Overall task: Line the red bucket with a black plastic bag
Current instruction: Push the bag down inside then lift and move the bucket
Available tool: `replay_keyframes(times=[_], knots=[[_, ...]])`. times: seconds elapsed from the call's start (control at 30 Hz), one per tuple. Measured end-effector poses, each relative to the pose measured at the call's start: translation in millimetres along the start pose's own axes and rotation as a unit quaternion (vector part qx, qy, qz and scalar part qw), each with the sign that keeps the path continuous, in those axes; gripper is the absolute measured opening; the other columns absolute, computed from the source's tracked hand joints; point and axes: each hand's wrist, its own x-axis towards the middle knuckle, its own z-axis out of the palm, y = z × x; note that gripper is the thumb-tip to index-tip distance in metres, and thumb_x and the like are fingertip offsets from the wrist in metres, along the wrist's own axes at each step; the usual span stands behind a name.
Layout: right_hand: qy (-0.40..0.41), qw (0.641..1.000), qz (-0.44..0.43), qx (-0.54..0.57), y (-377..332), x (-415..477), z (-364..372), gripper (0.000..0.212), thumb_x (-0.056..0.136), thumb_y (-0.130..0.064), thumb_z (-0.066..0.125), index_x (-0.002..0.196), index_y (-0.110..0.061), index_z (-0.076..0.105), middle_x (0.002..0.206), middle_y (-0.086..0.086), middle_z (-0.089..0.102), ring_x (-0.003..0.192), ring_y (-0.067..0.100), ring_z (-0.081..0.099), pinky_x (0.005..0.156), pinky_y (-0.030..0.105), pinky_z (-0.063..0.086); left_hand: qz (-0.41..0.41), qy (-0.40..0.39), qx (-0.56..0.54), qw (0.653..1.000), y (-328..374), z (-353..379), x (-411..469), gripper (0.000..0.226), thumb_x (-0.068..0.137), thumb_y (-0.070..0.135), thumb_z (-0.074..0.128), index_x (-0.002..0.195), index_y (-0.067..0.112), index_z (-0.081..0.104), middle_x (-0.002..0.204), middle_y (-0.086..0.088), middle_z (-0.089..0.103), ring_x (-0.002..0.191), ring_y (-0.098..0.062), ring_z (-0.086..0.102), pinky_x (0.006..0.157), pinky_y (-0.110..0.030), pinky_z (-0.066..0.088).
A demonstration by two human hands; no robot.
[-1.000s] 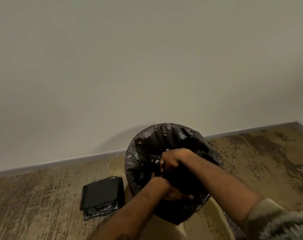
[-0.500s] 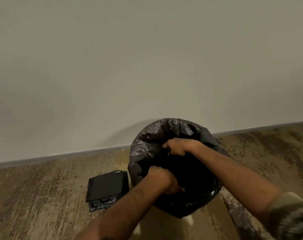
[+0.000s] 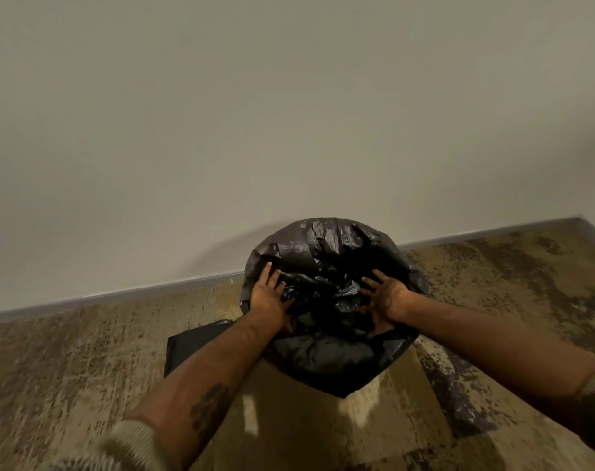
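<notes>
A black plastic bag [image 3: 326, 355] drapes over the bucket and covers its rim and sides, so no red of the bucket shows. It stands on the floor close to the wall. My left hand [image 3: 268, 297] lies flat on the bag at the left of the opening, fingers spread. My right hand [image 3: 384, 300] presses on the bag at the right of the opening, fingers apart. Crumpled plastic fills the space between both hands.
A folded stack of black bags [image 3: 184, 348] lies on the floor left of the bucket, partly behind my left forearm. A pale wall [image 3: 289, 113] with a grey baseboard [image 3: 119, 295] runs just behind the bucket. The floor [image 3: 68, 368] is mottled brown.
Both hands have let go of the bag's middle and moved apart to its left and right sides, fingers now spread. The view shifted slightly.
</notes>
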Motion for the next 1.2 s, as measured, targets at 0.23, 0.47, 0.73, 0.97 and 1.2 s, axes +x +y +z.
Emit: replay_keyframes(times=[0.23,0.47,0.73,0.97,1.2], knots=[[0.165,0.972,-0.041,0.164,-3.8,-47.8,-27.7,0.068,0.094,-0.067,0.018,0.153,-0.034,0.024,0.163,0.005,0.023,0.150,0.029,0.017,0.120,0.051,0.011,0.054,0.112,-0.216,0.969,5.7,-32.0,-36.1,0.088,0.085,0.082,0.010,0.157,0.032,0.020,0.168,-0.005,0.011,0.154,-0.030,-0.003,0.117,-0.059,-0.018],[0.237,0.930,-0.148,0.240,-34.5,-118.5,4.2,0.077,0.087,-0.079,0.008,0.128,-0.031,0.052,0.125,-0.002,0.063,0.112,0.018,0.059,0.102,0.041,0.044,0.182,0.222,-0.282,0.915,55.3,-4.4,-96.2,0.087,0.081,0.087,0.022,0.129,0.021,0.053,0.127,-0.008,0.062,0.118,-0.030,0.056,0.108,-0.050,0.034],[0.381,0.865,-0.066,0.319,-13.3,-112.3,28.2,0.068,0.095,-0.071,0.021,0.148,-0.032,0.034,0.148,-0.002,0.048,0.136,0.012,0.043,0.115,0.033,0.026,0.113,0.443,-0.405,0.792,19.9,1.6,-85.3,0.071,0.091,0.078,0.027,0.132,0.026,0.052,0.125,0.002,0.065,0.111,-0.014,0.062,0.101,-0.039,0.047],[0.427,0.871,0.136,0.200,59.6,-38.6,-29.6,0.082,0.091,-0.068,0.036,0.157,-0.026,0.011,0.165,0.018,0.004,0.151,0.036,0.011,0.115,0.056,0.024,-0.104,0.317,-0.300,0.894,-27.0,-49.8,6.4,0.102,0.083,0.072,0.052,0.158,0.027,0.000,0.168,-0.010,-0.008,0.153,-0.037,-0.012,0.119,-0.064,0.004],[0.367,0.872,0.165,0.280,75.0,9.7,-22.2,0.076,0.095,-0.065,0.030,0.156,-0.033,-0.002,0.144,0.018,0.043,0.103,0.037,0.064,0.076,0.045,0.054,-0.149,0.316,-0.279,0.894,-42.2,-44.3,55.4,0.079,0.096,0.056,0.047,0.157,0.021,0.010,0.146,-0.016,0.042,0.114,-0.036,0.057,0.076,-0.044,0.050]])
